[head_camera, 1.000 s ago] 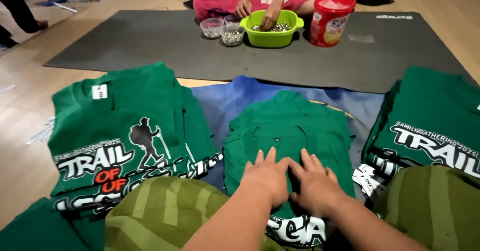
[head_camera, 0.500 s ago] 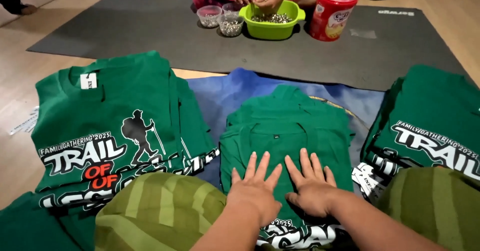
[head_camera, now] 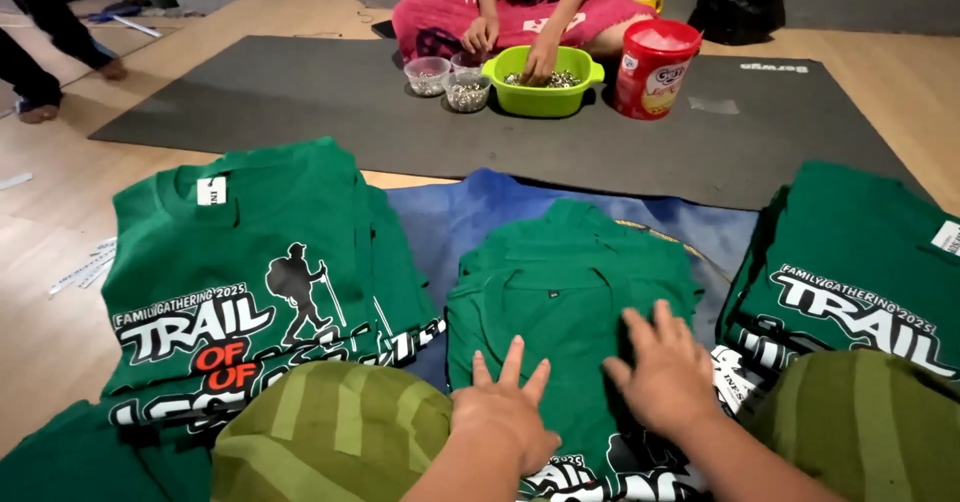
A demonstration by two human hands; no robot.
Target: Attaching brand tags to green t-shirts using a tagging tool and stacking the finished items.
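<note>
the folded green t-shirt (head_camera: 560, 307) lies flat on a blue cloth (head_camera: 470, 222) straight in front of the person, its long axis running away from them, collar at the far end and the printed lower part at the near end under the hands. the left hand (head_camera: 505, 417) rests palm down on the near left part of the shirt, fingers spread and pointing away, holding nothing. the right hand (head_camera: 665, 377) lies flat just beside it on the near right part, fingers angled up and slightly left, also open and grasping nothing. to the left sits a stack of green printed shirts (head_camera: 250, 282), collar far, print near; to the right another green stack (head_camera: 860, 272), turned a little. the person's knees in striped olive fabric (head_camera: 330, 432) frame the shirt. beyond lies a dark grey mat (head_camera: 300, 102), where another person in pink (head_camera: 520, 2) reaches into a lime green basin (head_camera: 545, 77) beside a red-lidded tub (head_camera: 655, 67).
</note>
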